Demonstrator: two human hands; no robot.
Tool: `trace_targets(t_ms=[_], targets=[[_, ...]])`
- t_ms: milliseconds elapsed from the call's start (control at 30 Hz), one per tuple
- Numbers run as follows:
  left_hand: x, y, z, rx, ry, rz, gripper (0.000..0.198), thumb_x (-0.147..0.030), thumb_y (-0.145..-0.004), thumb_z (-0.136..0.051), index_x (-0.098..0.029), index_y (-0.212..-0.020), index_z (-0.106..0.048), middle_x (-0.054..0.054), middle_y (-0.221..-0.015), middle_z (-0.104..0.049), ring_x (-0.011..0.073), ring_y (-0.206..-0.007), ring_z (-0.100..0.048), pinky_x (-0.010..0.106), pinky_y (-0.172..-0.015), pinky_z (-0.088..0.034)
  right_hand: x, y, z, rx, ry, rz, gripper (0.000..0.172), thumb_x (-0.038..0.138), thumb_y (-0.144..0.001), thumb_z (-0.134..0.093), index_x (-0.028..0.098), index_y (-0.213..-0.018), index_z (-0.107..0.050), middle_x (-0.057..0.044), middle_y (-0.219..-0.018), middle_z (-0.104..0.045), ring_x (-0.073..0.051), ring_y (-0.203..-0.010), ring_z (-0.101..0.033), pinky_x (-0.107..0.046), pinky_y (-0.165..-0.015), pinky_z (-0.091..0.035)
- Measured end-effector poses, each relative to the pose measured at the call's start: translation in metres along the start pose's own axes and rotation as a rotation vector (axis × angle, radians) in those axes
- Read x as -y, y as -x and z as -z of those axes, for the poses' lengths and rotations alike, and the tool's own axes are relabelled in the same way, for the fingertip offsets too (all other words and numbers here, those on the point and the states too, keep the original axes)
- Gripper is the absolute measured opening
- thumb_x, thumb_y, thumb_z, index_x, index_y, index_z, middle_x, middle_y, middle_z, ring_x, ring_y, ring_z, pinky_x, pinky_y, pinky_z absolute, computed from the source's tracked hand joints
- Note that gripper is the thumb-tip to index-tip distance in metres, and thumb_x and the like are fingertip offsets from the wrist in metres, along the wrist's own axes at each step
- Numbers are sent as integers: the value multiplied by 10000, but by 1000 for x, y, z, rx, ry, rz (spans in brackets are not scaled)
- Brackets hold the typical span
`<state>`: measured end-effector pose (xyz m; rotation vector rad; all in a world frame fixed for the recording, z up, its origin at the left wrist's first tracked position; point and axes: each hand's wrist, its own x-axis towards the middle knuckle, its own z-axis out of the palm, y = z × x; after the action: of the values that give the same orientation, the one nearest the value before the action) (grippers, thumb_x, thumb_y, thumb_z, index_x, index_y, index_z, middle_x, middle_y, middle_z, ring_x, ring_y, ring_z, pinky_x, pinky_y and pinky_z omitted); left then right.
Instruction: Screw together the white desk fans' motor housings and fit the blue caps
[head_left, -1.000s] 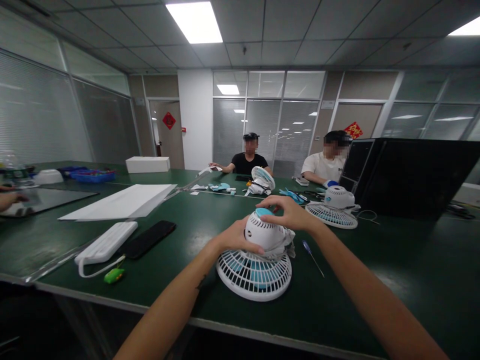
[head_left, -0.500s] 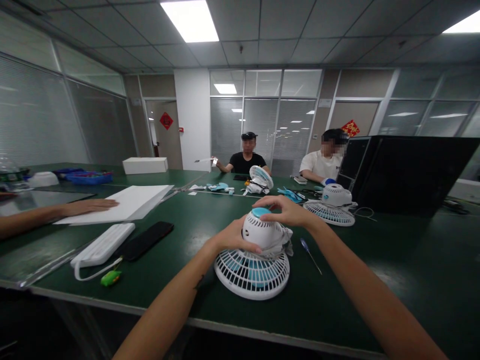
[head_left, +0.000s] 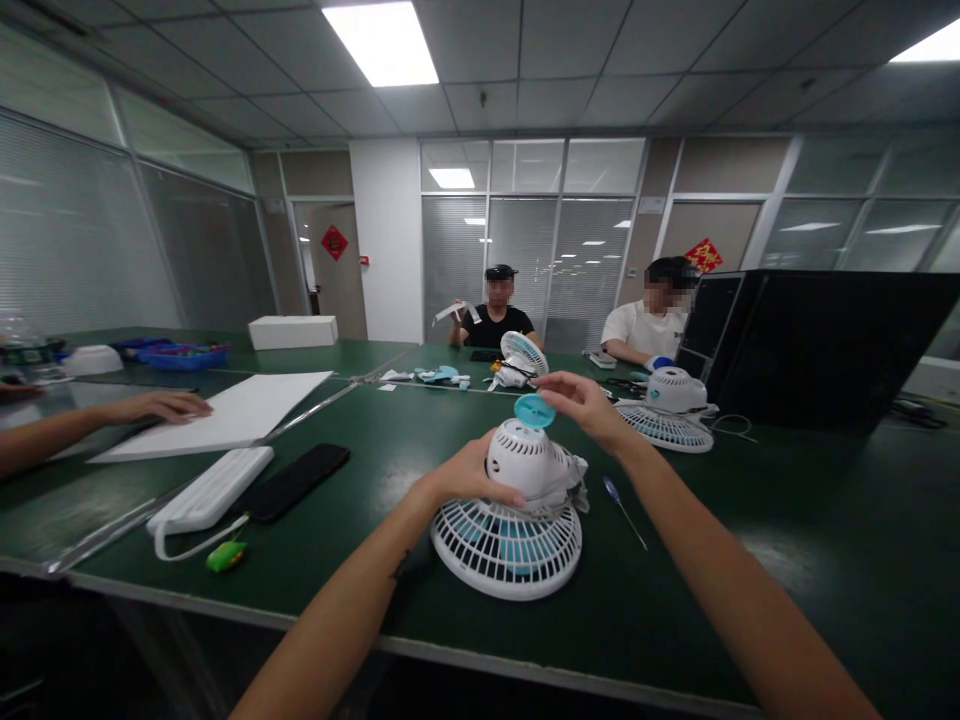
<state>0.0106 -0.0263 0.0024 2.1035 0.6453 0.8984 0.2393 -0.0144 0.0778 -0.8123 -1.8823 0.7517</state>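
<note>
A small white fan (head_left: 525, 460) lies face down on the green table, its round grille (head_left: 506, 560) against the surface and blue blades showing through the slats. My left hand (head_left: 472, 472) is wrapped round the left side of the motor housing. Between the thumb and fingers of my right hand (head_left: 577, 398) is a round blue cap (head_left: 534, 410), tilted just above the top of the housing. A bundled cord in clear wrap hangs at the fan's right side. To the right lies a screwdriver (head_left: 624, 512) with a blue handle.
Left of me are a black phone (head_left: 304, 480), a white power strip (head_left: 214, 490) and a green object (head_left: 226, 556). Another person's hand (head_left: 169, 407) rests on white sheets (head_left: 240, 410). Another fan (head_left: 671, 410) stands before a large black monitor (head_left: 810, 350). Two people sit opposite.
My right hand has lifted the blue cap off the top of the housing and tilted it. My left hand keeps its hold. Across the table, a person has raised a white strip.
</note>
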Motion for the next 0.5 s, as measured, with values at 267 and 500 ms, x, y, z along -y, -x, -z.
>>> trace_targets(t_ms=[267, 500], targets=[[-1, 0, -1, 6, -4, -1, 963, -356, -546, -911, -203, -1396, -485, 136, -1395, -565, 357, -1296, -502, 529, -1116, -343, -63, 10, 28, -105, 125, -274, 366, 431, -676, -747, 175, -913, -636, -36, -733, -677, -174, -704, -669, -220, -497, -469], [-3, 1, 0, 16, -7, 29, 948, -358, -553, -910, -211, -1389, -488, 133, -1412, -554, 341, -1289, -515, 517, -1108, -365, -83, 27, 50, 23, 371, -481, 274, 415, -780, -682, 163, -886, -671, -63, -860, -719, -163, -765, -662, -230, -606, -482]])
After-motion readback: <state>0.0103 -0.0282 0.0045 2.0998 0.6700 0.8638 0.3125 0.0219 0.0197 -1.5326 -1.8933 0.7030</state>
